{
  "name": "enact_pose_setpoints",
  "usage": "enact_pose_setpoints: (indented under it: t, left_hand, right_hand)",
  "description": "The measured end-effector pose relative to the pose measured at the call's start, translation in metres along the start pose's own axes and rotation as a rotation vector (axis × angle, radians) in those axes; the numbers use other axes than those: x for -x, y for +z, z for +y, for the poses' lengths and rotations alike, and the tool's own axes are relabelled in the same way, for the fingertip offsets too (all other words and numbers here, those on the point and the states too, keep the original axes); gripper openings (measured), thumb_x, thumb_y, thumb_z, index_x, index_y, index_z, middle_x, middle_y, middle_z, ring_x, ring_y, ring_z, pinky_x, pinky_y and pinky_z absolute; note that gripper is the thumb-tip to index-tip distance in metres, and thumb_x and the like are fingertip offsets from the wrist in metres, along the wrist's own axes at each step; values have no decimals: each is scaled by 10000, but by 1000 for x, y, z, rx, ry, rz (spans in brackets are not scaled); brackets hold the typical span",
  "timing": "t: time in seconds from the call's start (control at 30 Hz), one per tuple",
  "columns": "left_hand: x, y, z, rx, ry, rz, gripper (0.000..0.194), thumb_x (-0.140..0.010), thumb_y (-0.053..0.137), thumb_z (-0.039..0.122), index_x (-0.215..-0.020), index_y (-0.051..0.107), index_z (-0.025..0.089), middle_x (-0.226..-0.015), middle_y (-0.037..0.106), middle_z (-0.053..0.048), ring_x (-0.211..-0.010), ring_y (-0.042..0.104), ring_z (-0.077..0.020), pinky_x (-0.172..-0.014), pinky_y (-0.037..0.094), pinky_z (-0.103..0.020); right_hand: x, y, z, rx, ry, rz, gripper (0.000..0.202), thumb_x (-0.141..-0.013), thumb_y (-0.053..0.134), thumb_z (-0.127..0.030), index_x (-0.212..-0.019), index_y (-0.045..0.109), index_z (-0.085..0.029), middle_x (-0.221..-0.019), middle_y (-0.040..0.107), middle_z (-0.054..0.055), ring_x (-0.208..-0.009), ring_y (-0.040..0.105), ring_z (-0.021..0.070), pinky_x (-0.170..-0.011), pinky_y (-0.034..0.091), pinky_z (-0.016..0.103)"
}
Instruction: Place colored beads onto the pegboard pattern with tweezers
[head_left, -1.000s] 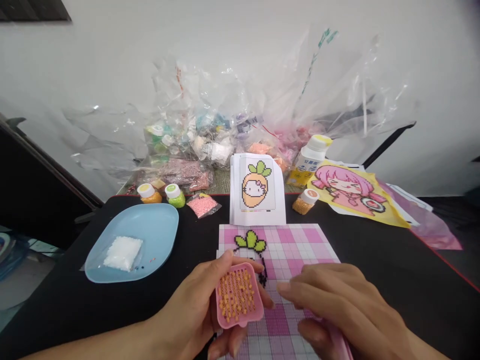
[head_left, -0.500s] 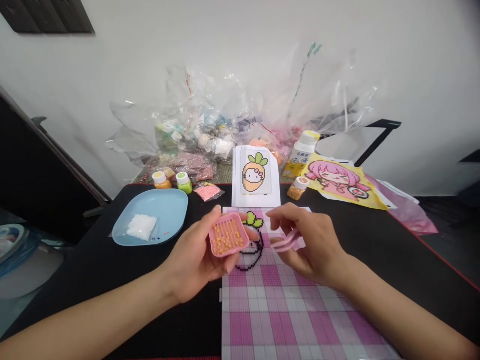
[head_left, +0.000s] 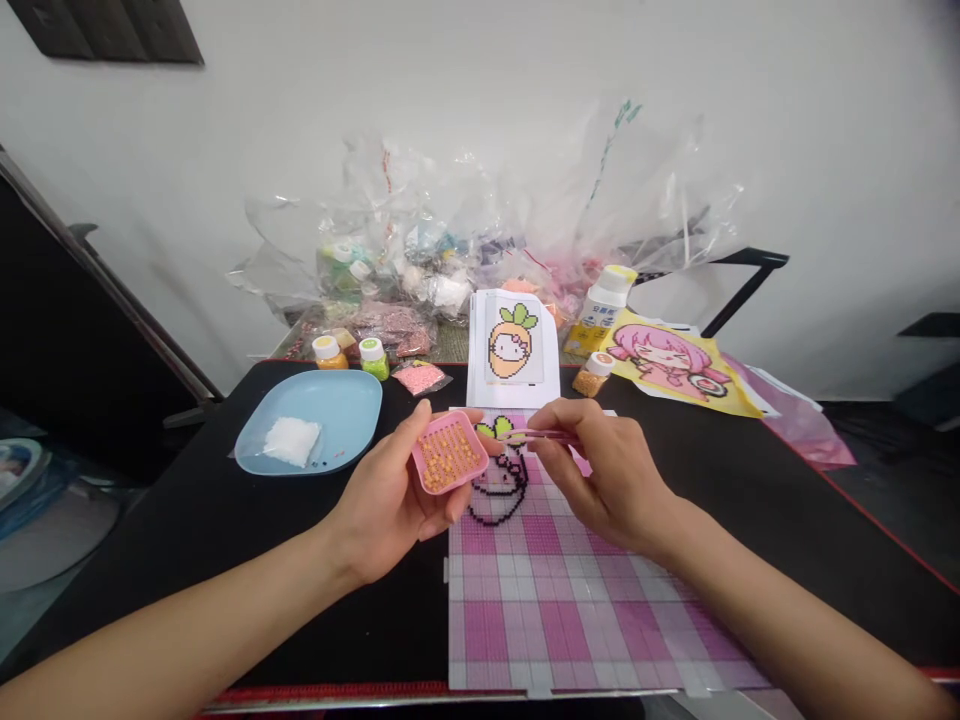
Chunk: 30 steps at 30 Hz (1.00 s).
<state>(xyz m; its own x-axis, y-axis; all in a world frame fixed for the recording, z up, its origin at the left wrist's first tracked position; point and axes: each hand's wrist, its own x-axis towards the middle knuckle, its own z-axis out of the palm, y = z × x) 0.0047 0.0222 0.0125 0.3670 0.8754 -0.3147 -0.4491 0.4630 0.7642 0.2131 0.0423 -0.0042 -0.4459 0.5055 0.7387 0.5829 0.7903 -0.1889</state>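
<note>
My left hand holds a small pink tray of orange-yellow beads, tilted toward me above the pegboard's left edge. My right hand is closed on pink tweezers, whose tips point left, close to the tray's right side. Whether a bead sits between the tips is too small to tell. Below both hands lies a pink-and-white checked pegboard. On it are a black bead outline and green bead leaves, partly covered by my fingers and the tweezers.
A blue plate with a bag of white beads is at left. Behind stand bead jars, a pink bead packet and a printed carrot pattern. At right are an orange-bead jar, a white bottle and a pink-haired character piece.
The tweezers have swung from pointing down-left in my palm to lying level in my fingers, tips nearer the tray. The beads in the tray look more spread out. The view has shifted slightly.
</note>
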Motion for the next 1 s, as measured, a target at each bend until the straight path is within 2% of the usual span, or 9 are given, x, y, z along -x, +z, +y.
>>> enact_pose_setpoints:
  t: [0.27, 0.6, 0.73, 0.9, 1.0]
  left_hand:
    - [-1, -1, -2, 42, 12, -73, 442, -1011, 343, 421, -1055, 664, 121, -795, 721, -90, -419, 558, -88, -347, 299, -161]
    - [-4, 2, 0, 24, 47, -42, 464, -1025, 282, 397, -1046, 651, 117, -772, 719, -84, -396, 558, -95, -332, 306, -173]
    - [-4, 1, -7, -48, 42, -112, 470, -1023, 275, 404, -1029, 654, 126, -790, 728, -108, -393, 555, -102, -325, 309, -176]
    - [-1, -3, -14, -188, 28, -161, 585, -1017, 237, 450, -996, 698, 91, -498, 596, -52, -344, 443, -97, -331, 304, -180]
    - [0, -4, -16, -205, 3, -186, 617, -1013, 226, 467, -977, 712, 89, -474, 576, -49, -354, 432, -99, -345, 314, -182]
  right_hand:
    - [3, 4, 4, 46, 15, 103, 56, -941, 496, -229, -954, 543, -201, -655, 657, -32, -462, 538, 86, -469, 412, 210]
    - [4, 1, 5, 41, 14, 77, 56, -929, 500, -212, -940, 554, -203, -652, 639, -38, -474, 532, 82, -475, 414, 206]
    - [1, 1, 2, 36, 4, 66, 73, -937, 491, -219, -924, 559, -198, -660, 630, -34, -486, 529, 81, -477, 409, 210]
    - [0, 5, 1, -9, -66, 65, 73, -943, 505, -203, -912, 566, -177, -723, 659, -7, -544, 550, 84, -501, 413, 213]
    - [1, 6, 1, -21, -68, 43, 68, -937, 519, -199, -920, 579, -174, -770, 677, 7, -570, 560, 88, -510, 419, 219]
